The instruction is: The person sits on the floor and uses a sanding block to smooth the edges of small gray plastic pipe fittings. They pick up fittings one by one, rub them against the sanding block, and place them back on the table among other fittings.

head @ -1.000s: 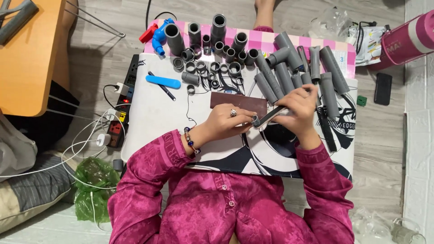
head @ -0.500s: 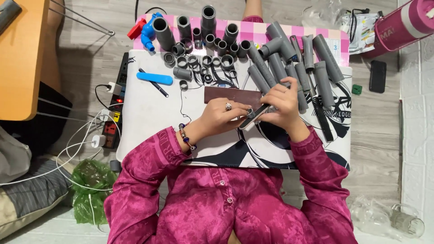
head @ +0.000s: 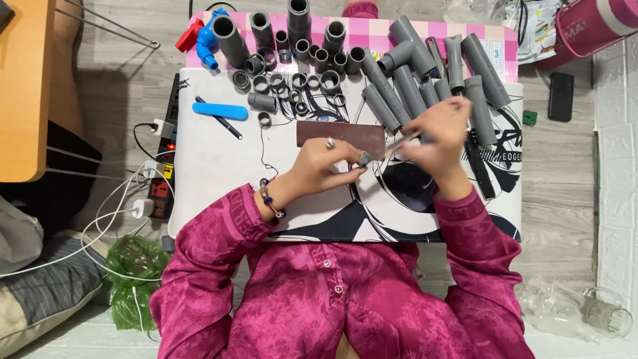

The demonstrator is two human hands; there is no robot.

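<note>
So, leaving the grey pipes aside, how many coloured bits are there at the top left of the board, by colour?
Blue: 2, a pipe fitting and a flat tool
Red: 1, a fitting
Black: 1, a pen
Total: 4

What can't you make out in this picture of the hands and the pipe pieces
Head view:
- The right hand is blurred by motion; its grip on the thin grey piece is unclear.
- The left hand covers the near end of that piece.
- The brown sheet is partly hidden by the left fingers.
- The pink bottle is cut off by the top edge.
- The glass jar at lower right is too dim.
</note>
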